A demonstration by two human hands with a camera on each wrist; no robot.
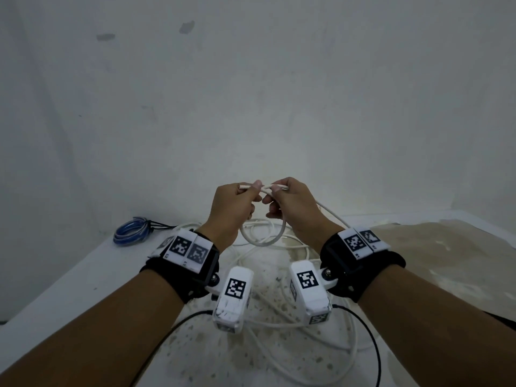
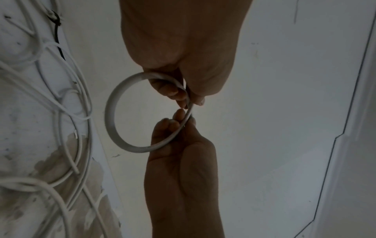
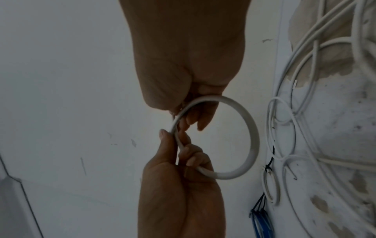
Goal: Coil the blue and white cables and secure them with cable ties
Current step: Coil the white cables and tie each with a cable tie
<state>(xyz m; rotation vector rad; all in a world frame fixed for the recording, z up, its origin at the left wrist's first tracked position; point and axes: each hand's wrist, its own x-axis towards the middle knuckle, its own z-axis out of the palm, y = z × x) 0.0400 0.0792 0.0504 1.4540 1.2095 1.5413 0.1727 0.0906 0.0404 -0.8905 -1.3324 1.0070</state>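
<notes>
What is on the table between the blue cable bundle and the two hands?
In the head view, black cable ties stick out of the blue cable bundle toward the left hand and right hand, then loose white cable strands.

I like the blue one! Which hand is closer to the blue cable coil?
Left. The left hand is up just right of the blue cable coil; the right hand is farther right.

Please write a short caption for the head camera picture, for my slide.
Both hands, left hand and right hand, pinch a first loop of white cable; coiled blue cable lies aside.
</notes>
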